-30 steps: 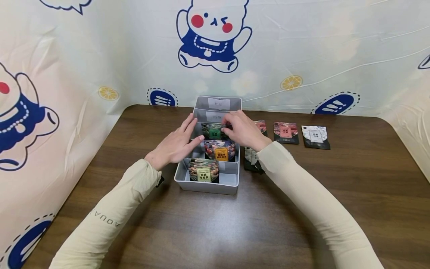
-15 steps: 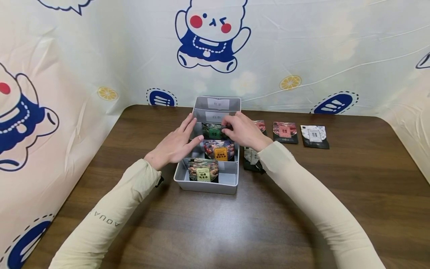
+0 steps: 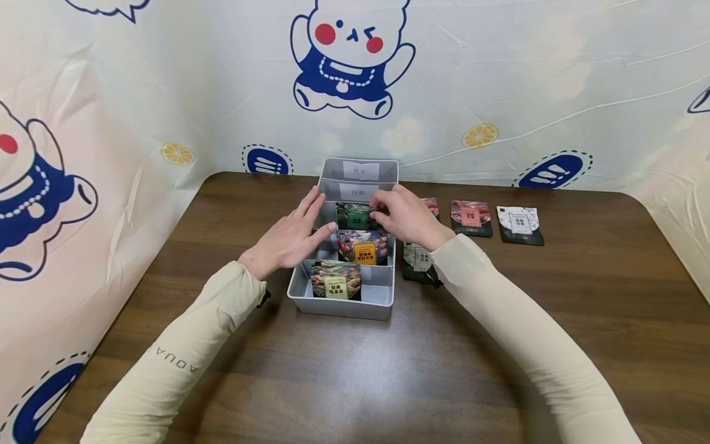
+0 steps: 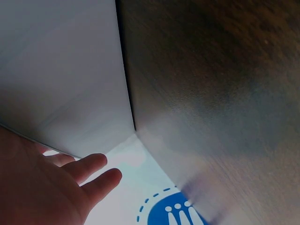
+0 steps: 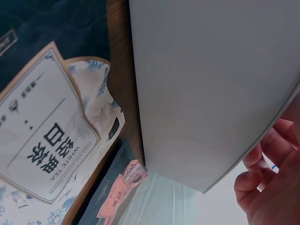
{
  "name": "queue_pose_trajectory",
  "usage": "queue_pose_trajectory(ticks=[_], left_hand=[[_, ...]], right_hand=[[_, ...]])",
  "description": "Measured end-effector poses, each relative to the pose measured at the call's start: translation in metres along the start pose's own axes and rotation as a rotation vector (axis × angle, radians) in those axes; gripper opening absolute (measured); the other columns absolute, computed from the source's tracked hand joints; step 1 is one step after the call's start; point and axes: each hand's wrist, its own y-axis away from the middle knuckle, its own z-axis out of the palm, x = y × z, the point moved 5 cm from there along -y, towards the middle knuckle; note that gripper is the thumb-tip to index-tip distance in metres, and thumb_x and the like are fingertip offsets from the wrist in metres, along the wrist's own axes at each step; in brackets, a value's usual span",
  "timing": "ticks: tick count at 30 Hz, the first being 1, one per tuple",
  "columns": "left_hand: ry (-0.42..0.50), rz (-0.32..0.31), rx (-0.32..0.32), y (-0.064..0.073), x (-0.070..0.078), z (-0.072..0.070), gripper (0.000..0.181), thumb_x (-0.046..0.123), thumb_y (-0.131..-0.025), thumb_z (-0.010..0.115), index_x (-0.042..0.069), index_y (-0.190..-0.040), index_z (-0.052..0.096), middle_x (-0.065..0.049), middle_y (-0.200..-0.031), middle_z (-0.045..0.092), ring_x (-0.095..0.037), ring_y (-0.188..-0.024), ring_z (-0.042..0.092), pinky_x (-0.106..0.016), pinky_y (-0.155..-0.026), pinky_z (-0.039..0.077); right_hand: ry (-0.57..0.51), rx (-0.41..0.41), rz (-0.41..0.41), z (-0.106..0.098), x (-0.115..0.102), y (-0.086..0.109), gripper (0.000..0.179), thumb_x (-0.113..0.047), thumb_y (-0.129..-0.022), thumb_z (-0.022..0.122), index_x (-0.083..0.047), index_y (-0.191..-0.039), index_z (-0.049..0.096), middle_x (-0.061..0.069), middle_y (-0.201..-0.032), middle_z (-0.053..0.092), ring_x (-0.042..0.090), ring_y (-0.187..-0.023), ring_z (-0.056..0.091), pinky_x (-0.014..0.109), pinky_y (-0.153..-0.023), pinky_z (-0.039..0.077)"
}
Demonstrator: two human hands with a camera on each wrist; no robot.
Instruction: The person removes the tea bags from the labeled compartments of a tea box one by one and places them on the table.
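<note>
A grey divided box [image 3: 341,308] stands on the table, several compartments deep from front to back. My right hand [image 3: 410,216] reaches over its right side and pinches the right edge of a green-labelled tea sachet [image 3: 355,217] in the middle compartment. My left hand [image 3: 288,237] rests on the box's left rim, fingers extended. The left wrist view shows that hand [image 4: 56,187] beside the box's outer wall [image 4: 70,70]. Ahead of the green one, a tea sachet with an orange label [image 3: 363,250] stands in its compartment. An oolong tea sachet [image 3: 335,283] leans in the front compartment.
Right of the box lie a white tea sachet [image 3: 418,262], partly under my right forearm, and a red sachet [image 3: 431,206] half hidden by my hand. Farther right are another red sachet [image 3: 471,217] and a white one [image 3: 521,224]. Paper labels [image 3: 360,171] mark the rear compartments.
My right hand and the green-labelled tea sachet have shifted slightly to the right within the compartment. My left hand has stayed on the rim.
</note>
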Motion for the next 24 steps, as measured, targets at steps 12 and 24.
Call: queue_pose_trajectory(ticks=[12,24], left_hand=[[-0.001,0.003,0.003,0.001,0.001,0.000,0.081,0.065,-0.098,0.020,0.012,-0.157,0.005,-0.005,-0.164,-0.008,-0.032,-0.148,0.021,-0.049,-0.117,0.026],[0.001,0.003,0.003,0.001,0.000,0.000,0.080,0.064,-0.098,0.020,0.012,-0.157,0.004,-0.003,-0.164,-0.010,-0.032,-0.148,0.020,-0.049,-0.117,0.026]], right_hand=[[-0.010,0.026,-0.022,-0.006,0.000,0.004,0.016,-0.020,-0.096,0.060,-0.010,-0.107,0.068,0.005,-0.094,0.069,0.022,-0.085,0.049,0.036,-0.073,0.042],[-0.085,0.068,0.024,-0.022,0.009,0.010,0.020,-0.020,-0.097,0.058,-0.012,-0.113,0.066,0.004,-0.096,0.067,0.021,-0.086,0.054,0.036,-0.075,0.044]])
